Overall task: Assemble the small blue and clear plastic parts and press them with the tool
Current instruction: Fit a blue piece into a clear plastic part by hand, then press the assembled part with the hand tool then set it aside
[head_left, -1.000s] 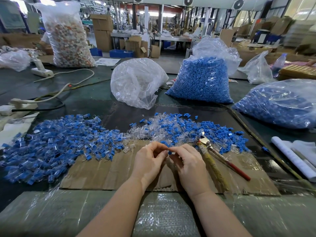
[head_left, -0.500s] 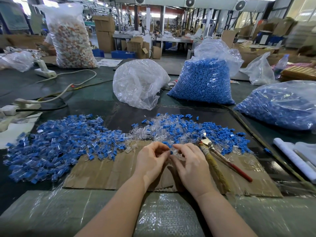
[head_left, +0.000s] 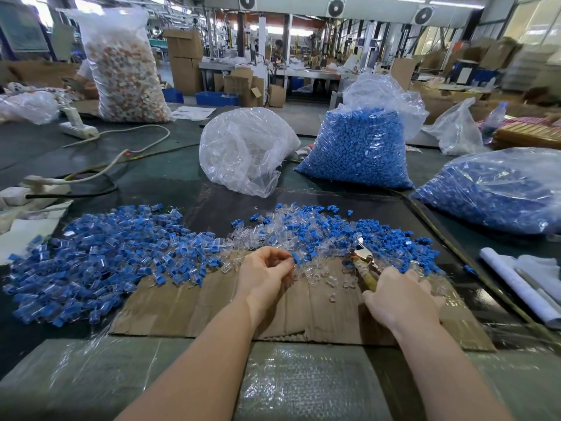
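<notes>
We saw the left hand (head_left: 264, 276) held over the cardboard sheet (head_left: 194, 308), its fingers curled in and pinching a small blue part (head_left: 296, 257) at the fingertips, right at the near edge of the loose pile of blue and clear parts (head_left: 331, 238). Whether a clear piece sat in that pinch as well we could not tell; the spot was too small and partly hidden by the fingers.

The right hand (head_left: 400, 296) lay well apart from the left, lower and to the right on the cardboard, with its fingers bent over the yellowish handle of the pressing tool (head_left: 362, 262). The tool's metal head pointed away from us into the loose pile, and the handle ran back under the palm.

To the left spread a wide heap of assembled blue-and-clear pieces (head_left: 100, 262), partly on the cardboard and partly on the dark table (head_left: 170, 174). Behind the loose pile stood a crumpled clear bag (head_left: 246, 150), and just beside it a bag packed with blue parts (head_left: 355, 150). A second bag of blue parts (head_left: 498, 192) lay at the far right. A tall sack of pale mixed pieces (head_left: 124, 68) stood at the back left, near a white power strip (head_left: 77, 127).
</notes>
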`<state>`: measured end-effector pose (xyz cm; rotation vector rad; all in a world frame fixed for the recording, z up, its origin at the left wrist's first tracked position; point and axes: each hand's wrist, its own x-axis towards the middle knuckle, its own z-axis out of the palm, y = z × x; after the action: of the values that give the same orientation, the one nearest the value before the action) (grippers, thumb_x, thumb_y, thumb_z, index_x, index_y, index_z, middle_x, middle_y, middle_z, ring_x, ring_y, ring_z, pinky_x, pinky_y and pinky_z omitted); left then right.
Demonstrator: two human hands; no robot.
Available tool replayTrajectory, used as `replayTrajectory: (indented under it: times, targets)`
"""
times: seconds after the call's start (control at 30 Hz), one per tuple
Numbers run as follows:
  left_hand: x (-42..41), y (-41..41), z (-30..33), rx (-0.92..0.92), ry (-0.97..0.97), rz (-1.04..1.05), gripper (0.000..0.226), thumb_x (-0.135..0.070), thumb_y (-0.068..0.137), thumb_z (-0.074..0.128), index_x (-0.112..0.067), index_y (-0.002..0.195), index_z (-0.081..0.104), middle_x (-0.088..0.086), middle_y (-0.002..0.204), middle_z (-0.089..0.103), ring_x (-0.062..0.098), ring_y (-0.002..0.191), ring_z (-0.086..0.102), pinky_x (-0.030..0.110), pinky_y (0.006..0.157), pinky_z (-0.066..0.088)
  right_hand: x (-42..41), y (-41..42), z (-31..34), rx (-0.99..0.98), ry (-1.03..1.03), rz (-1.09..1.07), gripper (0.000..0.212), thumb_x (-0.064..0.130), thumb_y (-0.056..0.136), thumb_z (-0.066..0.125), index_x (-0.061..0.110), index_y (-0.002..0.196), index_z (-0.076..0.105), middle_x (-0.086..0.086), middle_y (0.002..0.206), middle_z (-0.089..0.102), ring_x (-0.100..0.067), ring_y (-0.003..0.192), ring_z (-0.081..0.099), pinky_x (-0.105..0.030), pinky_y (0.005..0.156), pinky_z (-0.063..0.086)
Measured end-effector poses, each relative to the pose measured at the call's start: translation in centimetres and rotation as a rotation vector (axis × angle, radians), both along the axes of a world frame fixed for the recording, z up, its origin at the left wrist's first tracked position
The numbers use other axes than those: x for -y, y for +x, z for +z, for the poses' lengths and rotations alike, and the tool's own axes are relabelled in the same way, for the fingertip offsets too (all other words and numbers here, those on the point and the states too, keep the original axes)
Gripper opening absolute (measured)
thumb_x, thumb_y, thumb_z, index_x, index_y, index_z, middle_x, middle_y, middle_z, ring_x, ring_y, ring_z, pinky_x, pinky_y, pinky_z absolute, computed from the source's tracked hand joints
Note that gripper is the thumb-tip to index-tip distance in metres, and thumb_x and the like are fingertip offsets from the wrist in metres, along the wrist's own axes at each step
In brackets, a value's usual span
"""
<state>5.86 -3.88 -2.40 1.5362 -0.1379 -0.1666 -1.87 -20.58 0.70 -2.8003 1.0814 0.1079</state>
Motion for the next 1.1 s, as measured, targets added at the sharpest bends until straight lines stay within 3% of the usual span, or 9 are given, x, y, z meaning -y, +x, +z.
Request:
replayTrajectory:
  times: [0.17, 0.3, 0.43, 0.57, 0.7, 0.9, 1.1]
  targets:
    - [0.0, 0.2, 0.0, -0.139, -0.158, -0.008, 0.008, 0.006, 0.085, 0.059, -0.001, 0.088, 0.062, 0.010, 0.066, 0.060, 0.015, 0.055, 0.055, 0.023, 0.052, 0.049, -0.6, 0.1, 0.8, 0.134, -0.032, 0.139, 0.027, 0.041, 0.089, 0.050, 0.016, 0.095, 0.041, -0.012, 0.118, 0.049, -0.028, 0.111, 0.044, -0.037, 0.090, 0.039]
    - [0.0, 0.8, -0.3, -0.190, -0.184, 0.012, 0.006, 0.004, 0.086, 0.060, -0.003, 0.087, 0.061, 0.009, 0.061, 0.060, 0.016, 0.051, 0.055, 0.025, 0.049, 0.046, -2.4, 0.6, 2.0, 0.153, 0.288, 0.298, 0.022, 0.037, 0.092, 0.043, 0.015, 0.091, 0.045, -0.001, 0.089, 0.054, -0.016, 0.078, 0.052, -0.032, 0.066, 0.042]
    - [0.1, 1.4, -0.7, -0.197, -0.167, 0.051, 0.010, 0.001, 0.085, 0.061, -0.008, 0.080, 0.063, 0.005, 0.061, 0.062, 0.011, 0.047, 0.055, 0.023, 0.040, 0.045, -3.9, 0.5, 2.9, 0.134, 0.591, 0.367, 0.016, 0.028, 0.089, 0.049, 0.014, 0.080, 0.048, -0.001, 0.071, 0.049, -0.016, 0.061, 0.044, -0.027, 0.053, 0.030]
    - [0.1, 1.7, -0.7, -0.201, -0.174, 0.055, 0.012, 0.003, 0.085, 0.060, -0.007, 0.079, 0.063, 0.000, 0.054, 0.063, 0.007, 0.041, 0.056, 0.019, 0.038, 0.044, -4.5, 0.2, 3.7, 0.120, 0.710, 0.371, 0.014, 0.020, 0.088, 0.048, 0.015, 0.075, 0.047, -0.003, 0.071, 0.048, -0.018, 0.063, 0.045, -0.028, 0.056, 0.032]
    - [0.0, 1.7, -0.7, -0.203, -0.157, 0.047, 0.012, 0.003, 0.084, 0.062, -0.008, 0.078, 0.064, 0.002, 0.057, 0.063, 0.008, 0.043, 0.058, 0.019, 0.039, 0.045, -4.6, -0.1, 4.6, 0.065, 0.742, 0.402, 0.016, 0.015, 0.090, 0.045, 0.015, 0.074, 0.043, 0.000, 0.067, 0.041, -0.013, 0.055, 0.038, -0.025, 0.047, 0.027]
    - [-0.2, 1.7, -0.8, -0.210, -0.151, 0.049, 0.009, 0.002, 0.085, 0.061, -0.006, 0.083, 0.065, 0.003, 0.058, 0.063, 0.009, 0.045, 0.058, 0.020, 0.043, 0.047, -4.8, -0.4, 5.0, 0.007, 0.705, 0.476, 0.014, 0.017, 0.094, 0.041, 0.016, 0.081, 0.045, -0.002, 0.080, 0.046, -0.013, 0.065, 0.042, -0.027, 0.054, 0.031]
    - [-0.2, 1.4, -0.4, -0.206, -0.161, 0.062, 0.012, 0.005, 0.085, 0.060, -0.005, 0.080, 0.063, 0.007, 0.064, 0.062, 0.008, 0.044, 0.057, 0.019, 0.041, 0.046, -4.8, -0.3, 4.8, -0.018, 0.621, 0.536, 0.021, 0.022, 0.094, 0.042, 0.021, 0.073, 0.041, 0.001, 0.080, 0.045, -0.010, 0.064, 0.041, -0.026, 0.054, 0.031]
